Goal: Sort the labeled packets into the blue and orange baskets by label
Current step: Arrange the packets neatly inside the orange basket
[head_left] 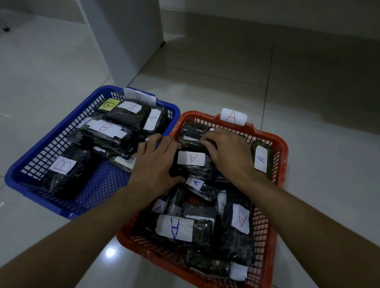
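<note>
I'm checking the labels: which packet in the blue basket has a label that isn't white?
The packet with the yellow B label, in the blue basket's far left corner; every other visible label there is white.

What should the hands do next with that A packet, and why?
Probably let go and leave it there. Both the left hand and right hand rest on the A packet, already in the orange basket, whose tag reads A.
</note>
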Demonstrator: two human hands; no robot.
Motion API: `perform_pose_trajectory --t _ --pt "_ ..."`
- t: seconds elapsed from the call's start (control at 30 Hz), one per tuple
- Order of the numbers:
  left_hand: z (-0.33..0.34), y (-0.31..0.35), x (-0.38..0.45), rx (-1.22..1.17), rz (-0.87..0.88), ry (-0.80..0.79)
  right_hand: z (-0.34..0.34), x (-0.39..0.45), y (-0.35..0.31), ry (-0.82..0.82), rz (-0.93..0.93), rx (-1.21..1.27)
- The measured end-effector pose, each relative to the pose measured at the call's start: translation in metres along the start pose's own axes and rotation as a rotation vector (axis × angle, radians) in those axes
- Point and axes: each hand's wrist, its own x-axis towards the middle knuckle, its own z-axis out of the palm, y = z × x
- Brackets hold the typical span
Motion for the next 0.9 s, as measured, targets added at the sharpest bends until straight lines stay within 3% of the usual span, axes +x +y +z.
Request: perform_pose_trajectory --t 0.3,0.43,0.77,0.9 --pt "0.002 -0.004 -0.001 -0.046 0.004 0.037 -0.003 0.002 0.001 -0.099 0.094 0.014" --pt "0.002 -0.003 -0.001 -0.009 0.004 0.018 -0.001 0.007 -0.005 -0.126 0.026 -0.1" --pt "0.0 -0.004 0.01 0.051 0.061 0.02 -0.061 -0.021 0.017 0.105 0.086 -0.067" --pt "-0.007 -0.001 0.024 0.072 0.086 0.055 -0.065 -0.053 0.033 0.016 0.064 -0.24"
